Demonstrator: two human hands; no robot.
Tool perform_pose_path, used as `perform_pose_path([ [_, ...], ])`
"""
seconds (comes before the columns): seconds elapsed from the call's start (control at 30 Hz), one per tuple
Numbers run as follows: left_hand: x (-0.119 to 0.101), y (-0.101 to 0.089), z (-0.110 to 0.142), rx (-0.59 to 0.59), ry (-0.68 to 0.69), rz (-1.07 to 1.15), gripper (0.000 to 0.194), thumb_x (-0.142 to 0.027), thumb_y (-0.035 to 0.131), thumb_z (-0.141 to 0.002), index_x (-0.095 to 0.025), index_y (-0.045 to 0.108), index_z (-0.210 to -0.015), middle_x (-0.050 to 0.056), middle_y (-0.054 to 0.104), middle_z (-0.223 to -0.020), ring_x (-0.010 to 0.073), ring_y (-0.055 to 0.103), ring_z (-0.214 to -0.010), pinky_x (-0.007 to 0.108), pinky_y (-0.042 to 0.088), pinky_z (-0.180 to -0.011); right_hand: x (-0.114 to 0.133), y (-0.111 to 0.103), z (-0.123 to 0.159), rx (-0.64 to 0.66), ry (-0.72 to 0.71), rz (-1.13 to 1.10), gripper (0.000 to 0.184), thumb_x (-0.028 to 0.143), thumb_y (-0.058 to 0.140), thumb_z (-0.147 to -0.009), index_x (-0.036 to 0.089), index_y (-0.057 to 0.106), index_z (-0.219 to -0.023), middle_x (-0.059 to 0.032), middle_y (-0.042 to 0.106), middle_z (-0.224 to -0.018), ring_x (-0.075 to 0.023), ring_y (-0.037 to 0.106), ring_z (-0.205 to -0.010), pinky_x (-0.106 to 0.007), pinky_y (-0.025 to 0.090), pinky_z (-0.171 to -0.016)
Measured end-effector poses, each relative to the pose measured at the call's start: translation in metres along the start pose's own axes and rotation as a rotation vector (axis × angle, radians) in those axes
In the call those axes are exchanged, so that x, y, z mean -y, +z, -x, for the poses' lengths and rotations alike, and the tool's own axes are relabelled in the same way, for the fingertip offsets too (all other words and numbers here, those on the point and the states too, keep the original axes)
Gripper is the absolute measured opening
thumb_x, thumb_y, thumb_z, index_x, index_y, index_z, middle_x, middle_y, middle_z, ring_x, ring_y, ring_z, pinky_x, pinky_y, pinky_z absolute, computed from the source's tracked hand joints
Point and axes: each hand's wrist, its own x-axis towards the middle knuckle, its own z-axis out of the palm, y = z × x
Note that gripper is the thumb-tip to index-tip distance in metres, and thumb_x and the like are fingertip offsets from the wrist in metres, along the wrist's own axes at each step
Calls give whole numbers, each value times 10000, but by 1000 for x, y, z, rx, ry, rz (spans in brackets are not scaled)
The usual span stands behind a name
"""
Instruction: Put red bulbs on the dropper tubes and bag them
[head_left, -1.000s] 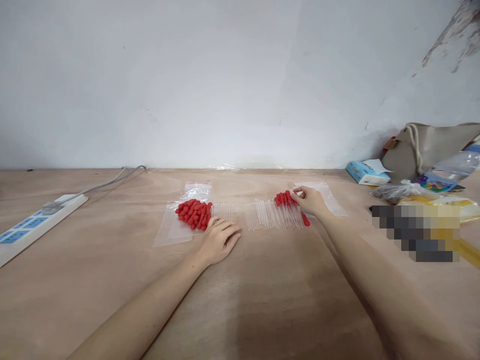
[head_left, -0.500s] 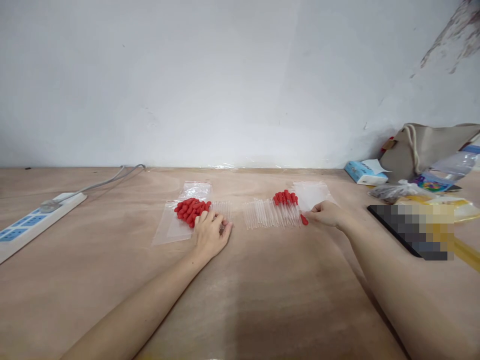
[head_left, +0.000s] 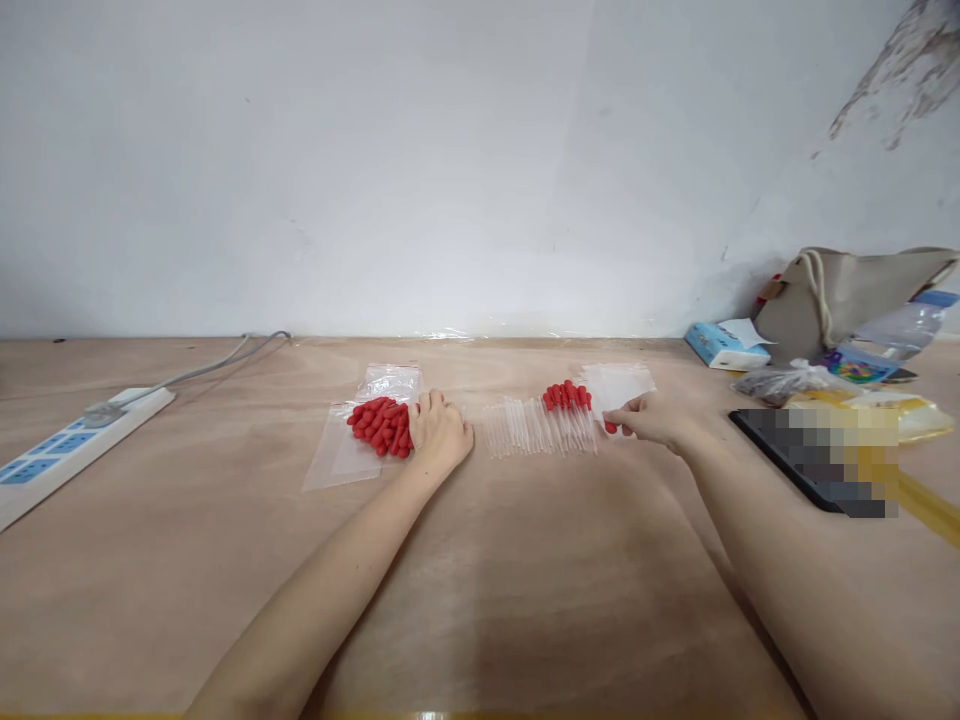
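My right hand pinches a red rubber dropper bulb between thumb and fingers, just right of the row of droppers. Whether a tube sits in this bulb cannot be made out. Beside it lie several clear thin tubes, and red bulbs cap the far ends of those at the right. My left hand rests with bent fingers over a second group of clear tubes, now mostly hidden beneath it. Against its left side is a pile of loose red dropper bulbs on a clear plastic bag.
Another clear bag lies behind my right hand. Further right are a black phone-like slab, partly blurred out, a blue tissue pack, a plastic bottle and a grey bag. A white power strip lies at left.
My right hand has come from the capped droppers down to the separate red bulb and gripped it. My left hand shifted left, then forward and right over the tubes, its fingers bending.
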Motion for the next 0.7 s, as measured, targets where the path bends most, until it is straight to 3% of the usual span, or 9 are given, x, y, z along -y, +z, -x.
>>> perform_pose_path([
  [0.13, -7, 5, -3, 62, -52, 0, 191, -280, 536, -683, -115, 610, -620, 170, 526, -835, 336, 433, -894, 465, 341, -716, 11, 4, 5, -29, -116, -251, 269, 404, 553, -703, 154, 567, -602, -57, 627, -611, -113, 543, -506, -226, 417, -492],
  [0.33, -16, -4, -3, 107, -46, 60, 211, -262, 468, -771, -100, 582, -700, 182, 518, -885, 324, 445, -884, 437, 349, -693, 32, 39, 16, -13, -409, -501, 290, 452, 546, -738, 175, 461, -755, -6, 578, -581, -126, 574, -548, -250, 456, -522],
  [0.4, -14, -17, 1, 98, 42, 138, 174, -244, 438, -808, -124, 557, -766, 149, 523, -907, 290, 448, -883, 405, 352, -692, 37, 52, 21, -17, -498, -494, 296, 438, 564, -734, 170, 486, -831, -2, 570, -622, -125, 565, -554, -259, 458, -519],
  [0.5, -2, -34, 11, 111, 307, 277, 134, -233, 390, -863, -166, 504, -840, 79, 552, -915, 220, 470, -866, 354, 352, -712, 44, 67, 29, -122, -676, -350, 304, 364, 567, -754, 175, 534, -990, -22, 564, -736, -120, 541, -605, -274, 458, -561],
  [0.57, 11, -38, 20, 139, 446, 315, 123, -243, 390, -877, -177, 487, -838, 48, 577, -880, 193, 494, -839, 345, 343, -747, 50, 76, 35, -163, -810, -232, 221, 305, 543, -780, 194, 586, -966, -37, 556, -787, -129, 538, -677, -284, 458, -621],
  [0.7, 30, -27, 39, 132, 491, 359, 144, -249, 384, -895, -184, 493, -830, 4, 614, -768, 144, 538, -700, 356, 314, -818, 61, 92, 47, -121, -949, -172, 139, 236, 488, -815, 190, 613, -851, -52, 559, -816, -135, 540, -741, -280, 456, -668],
])
